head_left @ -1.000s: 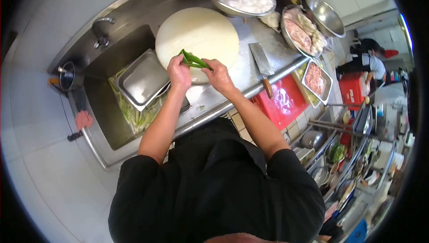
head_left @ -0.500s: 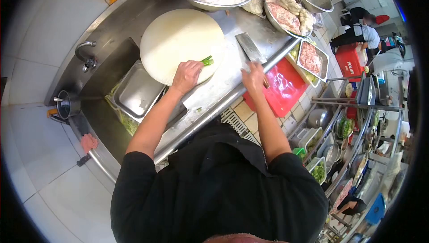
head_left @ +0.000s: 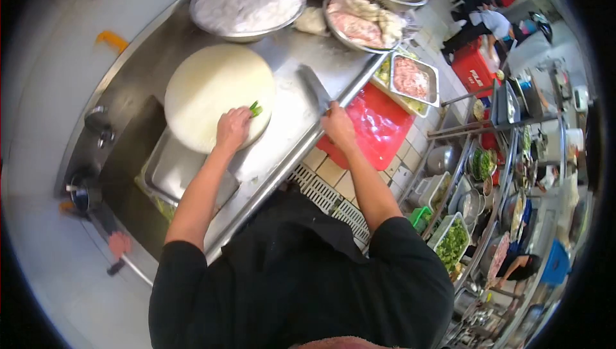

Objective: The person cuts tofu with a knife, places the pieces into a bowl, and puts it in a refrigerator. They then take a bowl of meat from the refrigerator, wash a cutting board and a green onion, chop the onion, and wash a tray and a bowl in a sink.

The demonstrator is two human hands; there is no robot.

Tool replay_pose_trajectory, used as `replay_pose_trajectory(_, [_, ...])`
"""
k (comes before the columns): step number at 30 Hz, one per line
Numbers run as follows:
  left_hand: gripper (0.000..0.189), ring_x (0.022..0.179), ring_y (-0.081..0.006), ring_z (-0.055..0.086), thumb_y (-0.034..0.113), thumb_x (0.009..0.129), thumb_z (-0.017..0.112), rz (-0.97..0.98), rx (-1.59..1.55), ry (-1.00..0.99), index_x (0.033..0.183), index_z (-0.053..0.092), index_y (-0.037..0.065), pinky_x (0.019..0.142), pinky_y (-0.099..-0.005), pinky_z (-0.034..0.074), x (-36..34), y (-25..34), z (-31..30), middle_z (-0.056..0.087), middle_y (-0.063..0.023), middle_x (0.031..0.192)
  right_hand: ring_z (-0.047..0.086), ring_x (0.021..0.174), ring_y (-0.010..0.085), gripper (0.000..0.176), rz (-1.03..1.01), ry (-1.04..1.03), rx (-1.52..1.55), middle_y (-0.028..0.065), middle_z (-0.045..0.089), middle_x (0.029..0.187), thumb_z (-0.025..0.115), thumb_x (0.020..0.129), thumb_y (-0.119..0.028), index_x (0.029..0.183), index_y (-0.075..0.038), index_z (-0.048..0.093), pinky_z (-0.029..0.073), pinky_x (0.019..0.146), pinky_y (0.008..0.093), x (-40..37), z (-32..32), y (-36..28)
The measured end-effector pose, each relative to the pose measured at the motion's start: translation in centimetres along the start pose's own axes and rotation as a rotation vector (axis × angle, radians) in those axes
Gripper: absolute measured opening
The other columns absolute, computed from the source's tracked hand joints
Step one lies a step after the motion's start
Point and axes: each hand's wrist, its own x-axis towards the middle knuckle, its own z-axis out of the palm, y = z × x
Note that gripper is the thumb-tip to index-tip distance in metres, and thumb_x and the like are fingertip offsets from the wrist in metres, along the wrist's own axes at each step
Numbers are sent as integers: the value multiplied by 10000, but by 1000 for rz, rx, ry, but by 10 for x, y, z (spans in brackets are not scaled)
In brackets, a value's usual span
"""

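Observation:
My left hand (head_left: 232, 128) is closed around a small bunch of green stalks (head_left: 255, 109), whose ends stick out past my fingers. It rests near the front right edge of a thick, round, white cutting board (head_left: 212, 86). To the right, my right hand (head_left: 338, 125) grips the handle of a cleaver (head_left: 312, 87) over the steel counter's front edge. The cleaver's wide blade points away from me, apart from the board and the stalks.
A metal tray (head_left: 186, 166) sits by the sink at left, below the faucet (head_left: 99, 123). Bowls of pale pieces (head_left: 249, 3) and raw meat (head_left: 359, 21) stand behind. A red board (head_left: 372, 127) lies at right, near shelving (head_left: 443, 132). Other people (head_left: 491, 25) are farther off.
The camera view has shifted, so the counter appears lower and further left. My right hand now holds the cleaver raised off the counter; my left hand keeps the green stalks.

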Motion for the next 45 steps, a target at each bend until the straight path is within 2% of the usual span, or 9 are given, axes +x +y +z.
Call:
replay_pose_trajectory(3, [92, 794, -255, 615, 58, 760, 632, -49, 11, -24, 846, 639, 93, 640, -404, 490, -2, 4, -1, 657, -46, 916, 650, 965, 381, 442, -21, -45, 340, 285, 663, 986, 538, 906, -274, 1277, -35, 546, 487, 817, 472, -48, -30, -35])
replay_pose_trajectory(7, [69, 820, -266, 612, 72, 785, 611, -67, 0, -123, 848, 637, 83, 690, -409, 498, 7, -3, 1, 646, -47, 906, 643, 988, 391, 462, 144, -392, 544, 284, 653, 1027, 501, 959, -341, 1307, -40, 540, 477, 852, 433, -93, -43, -78])
replay_pose_trajectory(9, [72, 841, -274, 613, 76, 798, 593, -98, -6, -185, 854, 638, 75, 725, -413, 503, 10, -1, -2, 644, -54, 913, 628, 1016, 409, 473, 10, -368, 473, 285, 650, 1038, 496, 960, -366, 1292, -33, 547, 467, 878, 442, -95, -18, -80])
replay_pose_trajectory(14, [120, 895, -306, 611, 88, 811, 559, -126, -71, -230, 881, 646, 44, 770, -418, 503, 19, 4, -10, 637, -99, 927, 572, 1083, 451, 465, -31, -372, 337, 289, 629, 1074, 425, 986, -404, 1236, -45, 582, 443, 931, 475, -99, -29, -99])
replay_pose_trajectory(19, [142, 901, -302, 613, 66, 793, 557, -123, -37, -235, 898, 653, 56, 742, -426, 516, 19, 4, -6, 638, -91, 942, 589, 971, 476, 432, -179, -251, 169, 290, 639, 973, 399, 1003, -384, 1175, -45, 603, 453, 854, 537, -109, -26, -114])
replay_pose_trajectory(23, [165, 927, -301, 608, 70, 802, 552, -153, 12, -285, 929, 657, 52, 754, -431, 511, 19, -2, 2, 638, -95, 960, 590, 939, 482, 414, -230, -209, 251, 295, 633, 949, 408, 1002, -367, 1135, -32, 611, 459, 816, 539, -111, -26, -114])
replay_pose_trajectory(27, [150, 915, -311, 608, 105, 802, 588, -131, -64, -196, 920, 667, 58, 755, -435, 506, 15, 1, 0, 638, -107, 945, 571, 969, 487, 416, -185, -342, 216, 300, 625, 974, 416, 1000, -369, 1125, -26, 616, 453, 833, 532, -104, -35, -119])
replay_pose_trajectory(30, [146, 905, -319, 608, 112, 803, 599, -148, -82, -170, 918, 668, 52, 761, -427, 506, 12, -5, 4, 634, -115, 935, 571, 973, 486, 418, -189, -261, 261, 302, 623, 978, 420, 997, -371, 1130, -26, 615, 451, 833, 536, -111, -31, -124])
replay_pose_trajectory(45, [112, 869, -317, 601, 110, 795, 628, -177, -104, -153, 875, 657, 39, 769, -424, 494, 2, -6, 2, 628, -120, 889, 578, 971, 487, 415, -182, -336, 142, 296, 629, 973, 428, 990, -383, 1128, -39, 614, 451, 836, 539, -106, -17, -122])
